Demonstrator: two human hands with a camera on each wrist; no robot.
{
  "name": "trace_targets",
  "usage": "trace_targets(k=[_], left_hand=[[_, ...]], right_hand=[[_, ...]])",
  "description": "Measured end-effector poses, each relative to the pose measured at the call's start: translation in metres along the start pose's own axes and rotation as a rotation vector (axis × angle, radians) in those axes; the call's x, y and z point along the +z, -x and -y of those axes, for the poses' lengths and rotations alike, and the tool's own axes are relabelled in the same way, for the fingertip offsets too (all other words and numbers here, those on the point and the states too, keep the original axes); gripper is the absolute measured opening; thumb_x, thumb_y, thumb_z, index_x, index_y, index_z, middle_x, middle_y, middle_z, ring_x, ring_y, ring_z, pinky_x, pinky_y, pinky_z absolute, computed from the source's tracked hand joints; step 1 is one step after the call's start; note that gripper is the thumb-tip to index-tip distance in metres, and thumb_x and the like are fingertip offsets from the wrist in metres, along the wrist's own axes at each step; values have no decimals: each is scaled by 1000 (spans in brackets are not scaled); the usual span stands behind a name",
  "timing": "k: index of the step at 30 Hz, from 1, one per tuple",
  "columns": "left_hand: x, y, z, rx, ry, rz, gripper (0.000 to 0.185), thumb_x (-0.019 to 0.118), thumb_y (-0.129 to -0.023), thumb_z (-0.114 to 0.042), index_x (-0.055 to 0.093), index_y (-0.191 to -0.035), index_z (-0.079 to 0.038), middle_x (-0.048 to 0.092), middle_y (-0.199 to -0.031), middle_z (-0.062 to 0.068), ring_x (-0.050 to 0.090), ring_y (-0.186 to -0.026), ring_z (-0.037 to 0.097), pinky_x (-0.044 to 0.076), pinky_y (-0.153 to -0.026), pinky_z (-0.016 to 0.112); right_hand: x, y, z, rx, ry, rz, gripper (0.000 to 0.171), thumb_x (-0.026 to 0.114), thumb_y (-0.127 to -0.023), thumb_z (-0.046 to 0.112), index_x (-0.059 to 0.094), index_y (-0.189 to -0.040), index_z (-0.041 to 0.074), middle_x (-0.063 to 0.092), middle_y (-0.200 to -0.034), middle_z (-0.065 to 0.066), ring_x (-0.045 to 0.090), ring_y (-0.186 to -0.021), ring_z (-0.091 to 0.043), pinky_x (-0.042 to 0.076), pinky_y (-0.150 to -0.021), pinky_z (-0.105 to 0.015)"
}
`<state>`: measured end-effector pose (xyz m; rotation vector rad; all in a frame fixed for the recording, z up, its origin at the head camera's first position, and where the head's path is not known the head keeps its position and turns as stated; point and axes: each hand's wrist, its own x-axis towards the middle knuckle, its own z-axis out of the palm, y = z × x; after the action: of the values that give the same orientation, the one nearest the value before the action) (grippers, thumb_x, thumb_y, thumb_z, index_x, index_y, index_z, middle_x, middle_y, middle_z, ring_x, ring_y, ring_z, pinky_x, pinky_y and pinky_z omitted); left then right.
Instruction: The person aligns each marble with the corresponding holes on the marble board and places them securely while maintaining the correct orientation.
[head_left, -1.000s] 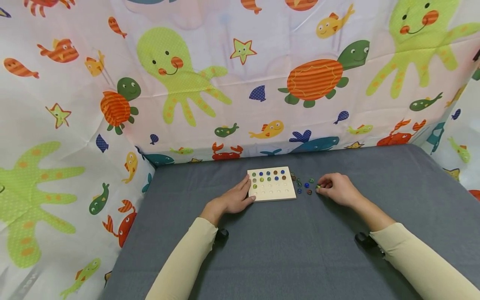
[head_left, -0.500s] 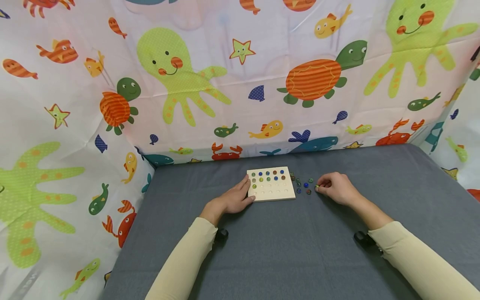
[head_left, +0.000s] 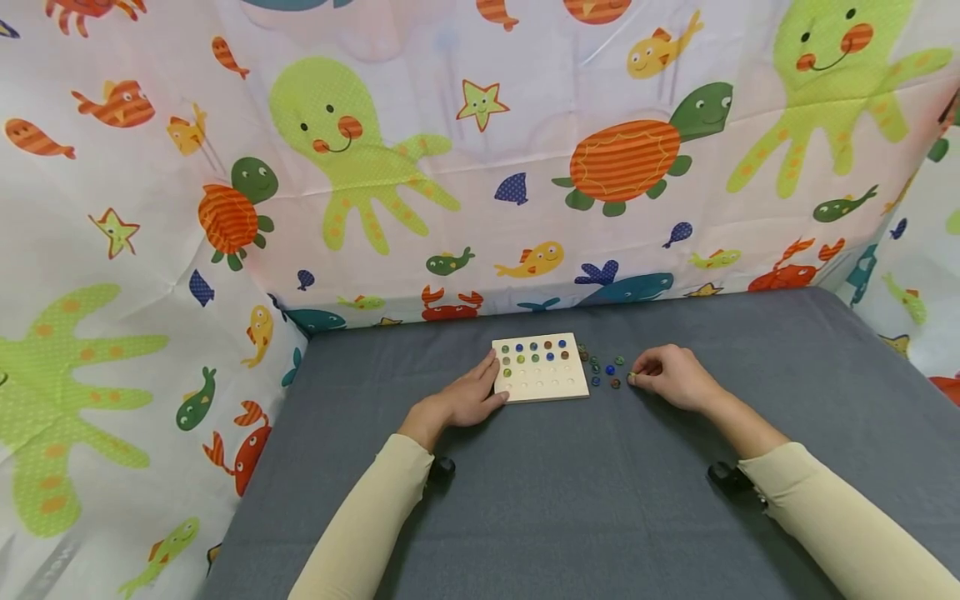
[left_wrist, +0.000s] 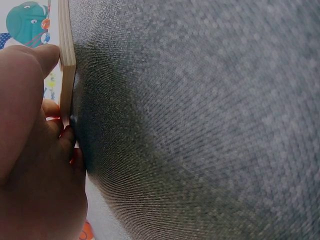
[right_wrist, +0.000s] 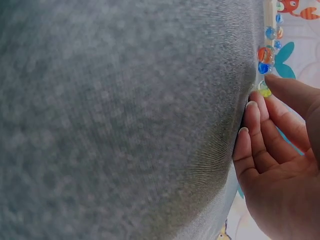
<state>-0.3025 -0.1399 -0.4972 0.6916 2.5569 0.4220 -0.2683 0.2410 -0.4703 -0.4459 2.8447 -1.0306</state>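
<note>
A pale wooden board (head_left: 547, 390) with rows of round hollows lies on the grey cloth. Marbles fill its back two rows and the leftmost hollow of the third. My left hand (head_left: 461, 398) rests at its left side, fingers along the left edge and thumb at the front corner. In the left wrist view the thumb (left_wrist: 47, 57) touches the board's side (left_wrist: 66, 75). Right of the loose marbles, my right hand (head_left: 672, 377) pinches a yellow-green marble (right_wrist: 264, 92) between thumb and fingertips, low over the cloth. In the head view the fingers mostly cover that marble.
Several loose marbles lie between the board and my right hand, among them a blue one (head_left: 611, 370) and a reddish-brown one (head_left: 616, 383). Behind the table hangs a white curtain (head_left: 420, 275) printed with sea animals, and it also runs along both sides.
The head view has shifted slightly. My right hand keeps its pinch on the marble near the same spot, with less of the marble showing now. The left hand stays at the board.
</note>
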Motion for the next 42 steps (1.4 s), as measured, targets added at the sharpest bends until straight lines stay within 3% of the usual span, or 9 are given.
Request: trace_targets(k=[24,42], left_hand=[[-2,3,-3,-15,19,1,78,39,-109,-50,0,-166,-13,-12,-172,-1,-1,-158,16,13,-126,39],[-1,1,-1,9,16,-2,79,39,-109,-50,0,-165,-12,-11,-172,1,0,-158,18,14,-126,39]], right_hand=[[-4,8,8,-31,-57,-8,9,74,-95,11,77,-98,3,73,-88,-4,63,-78,-18,51,-65,-31],[-2,8,22,-55,-64,-18,9,75,-95,14,77,-98,5,72,-88,-2,62,-78,-16,51,-64,-28]])
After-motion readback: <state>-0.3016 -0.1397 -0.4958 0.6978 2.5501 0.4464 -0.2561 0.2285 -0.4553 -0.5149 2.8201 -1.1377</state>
